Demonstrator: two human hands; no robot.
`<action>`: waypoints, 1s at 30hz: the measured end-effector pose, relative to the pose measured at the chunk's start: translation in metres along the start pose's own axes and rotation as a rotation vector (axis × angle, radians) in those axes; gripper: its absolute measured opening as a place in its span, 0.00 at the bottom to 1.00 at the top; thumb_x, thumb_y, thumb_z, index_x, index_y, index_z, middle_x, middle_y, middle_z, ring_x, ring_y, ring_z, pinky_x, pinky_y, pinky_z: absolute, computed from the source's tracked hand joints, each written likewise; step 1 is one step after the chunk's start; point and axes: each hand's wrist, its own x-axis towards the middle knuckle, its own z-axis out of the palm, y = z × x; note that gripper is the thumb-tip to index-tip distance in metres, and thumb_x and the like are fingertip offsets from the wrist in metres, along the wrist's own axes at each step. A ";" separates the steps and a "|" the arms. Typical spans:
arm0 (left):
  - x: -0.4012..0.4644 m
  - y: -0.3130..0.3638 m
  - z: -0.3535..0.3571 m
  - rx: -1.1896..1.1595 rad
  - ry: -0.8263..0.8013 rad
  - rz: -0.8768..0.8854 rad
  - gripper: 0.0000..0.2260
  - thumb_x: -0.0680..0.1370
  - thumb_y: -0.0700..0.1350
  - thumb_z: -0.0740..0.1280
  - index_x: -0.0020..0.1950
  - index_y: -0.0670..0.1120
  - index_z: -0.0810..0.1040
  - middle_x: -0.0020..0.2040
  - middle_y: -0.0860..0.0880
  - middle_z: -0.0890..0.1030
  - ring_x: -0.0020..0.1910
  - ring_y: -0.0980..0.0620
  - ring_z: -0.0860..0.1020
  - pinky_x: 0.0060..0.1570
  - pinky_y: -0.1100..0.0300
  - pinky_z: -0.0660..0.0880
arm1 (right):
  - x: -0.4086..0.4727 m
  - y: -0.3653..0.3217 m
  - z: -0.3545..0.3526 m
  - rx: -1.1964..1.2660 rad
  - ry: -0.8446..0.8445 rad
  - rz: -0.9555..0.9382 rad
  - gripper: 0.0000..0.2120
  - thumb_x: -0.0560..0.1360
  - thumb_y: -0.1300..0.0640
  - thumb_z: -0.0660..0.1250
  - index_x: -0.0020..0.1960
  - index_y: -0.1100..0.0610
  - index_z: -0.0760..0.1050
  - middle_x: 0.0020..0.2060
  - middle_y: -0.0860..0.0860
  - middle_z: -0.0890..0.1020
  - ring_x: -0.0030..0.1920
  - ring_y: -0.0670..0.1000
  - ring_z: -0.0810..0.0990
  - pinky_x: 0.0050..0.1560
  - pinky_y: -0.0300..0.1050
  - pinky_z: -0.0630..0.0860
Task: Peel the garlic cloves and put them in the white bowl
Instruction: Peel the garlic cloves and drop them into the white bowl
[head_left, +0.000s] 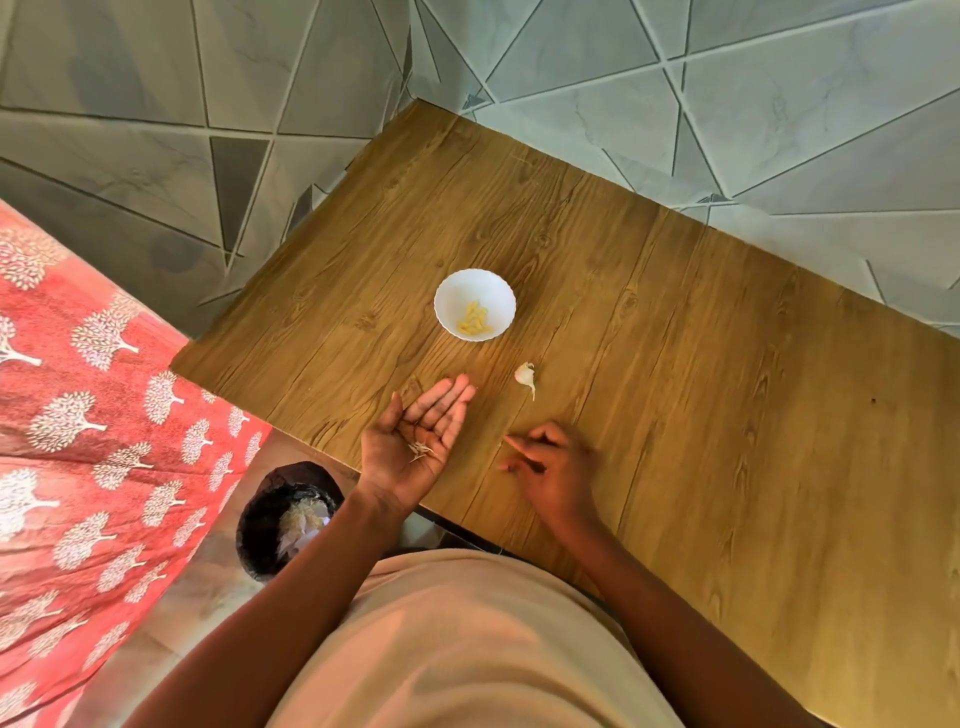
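— Where's the garlic?
— One unpeeled garlic clove (525, 375) lies on the wooden table (675, 364), just right of the white bowl (451, 299), which holds several peeled cloves (474, 318).
— And the hands?
— The left hand (415, 441) is spread flat, palm up, with a few skin scraps (420, 451) lying on it. The right hand (550, 462) is blurred, fingers curled at the tabletop; I cannot tell if it pinches anything.
— Anything around?
— A black bin (283, 519) with peelings stands below the table edge, beside a red patterned cloth (78, 415). No readable writing.
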 end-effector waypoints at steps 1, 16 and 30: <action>-0.001 0.000 0.000 0.008 0.002 0.004 0.30 0.85 0.54 0.53 0.62 0.29 0.81 0.70 0.33 0.76 0.70 0.34 0.77 0.66 0.48 0.77 | 0.006 0.001 0.007 0.017 0.016 0.032 0.08 0.72 0.63 0.78 0.52 0.59 0.86 0.45 0.48 0.77 0.46 0.41 0.84 0.41 0.45 0.84; -0.028 0.003 -0.005 -0.035 0.084 0.109 0.33 0.87 0.55 0.48 0.61 0.29 0.81 0.69 0.33 0.78 0.66 0.34 0.79 0.62 0.48 0.80 | 0.009 0.005 0.026 -0.045 0.058 0.003 0.09 0.72 0.68 0.73 0.43 0.54 0.82 0.47 0.43 0.78 0.47 0.51 0.82 0.44 0.54 0.82; -0.027 0.013 -0.012 -0.044 0.102 0.160 0.31 0.87 0.54 0.50 0.62 0.29 0.80 0.69 0.33 0.77 0.67 0.33 0.78 0.63 0.47 0.80 | 0.019 -0.002 0.042 -0.107 -0.007 -0.038 0.06 0.74 0.65 0.72 0.44 0.54 0.80 0.47 0.46 0.77 0.50 0.51 0.77 0.46 0.57 0.79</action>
